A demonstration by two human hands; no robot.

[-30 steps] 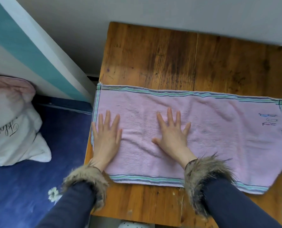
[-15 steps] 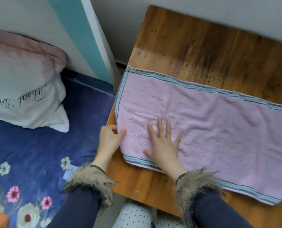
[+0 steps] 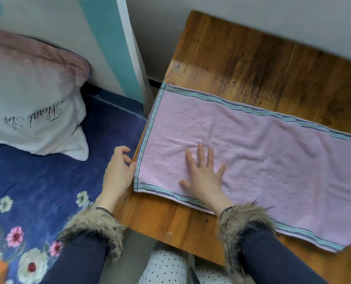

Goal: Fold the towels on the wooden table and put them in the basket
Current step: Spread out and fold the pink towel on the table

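Wooden desk point(image 3: 242, 64) beside a floral bed point(image 3: 47, 181) carries the pink towel point(image 3: 262, 160), where the right hand point(image 3: 203, 173) stays pressed flat while the left hand point(image 3: 117, 173) has slid off to 9 o'clock, its grip loosely curled at the short hem, suggesting a lengthwise fold is next.

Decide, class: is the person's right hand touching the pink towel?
Touching. The head view shows the right hand lying flat, fingers spread, on the pink towel, with no gap between palm and cloth.
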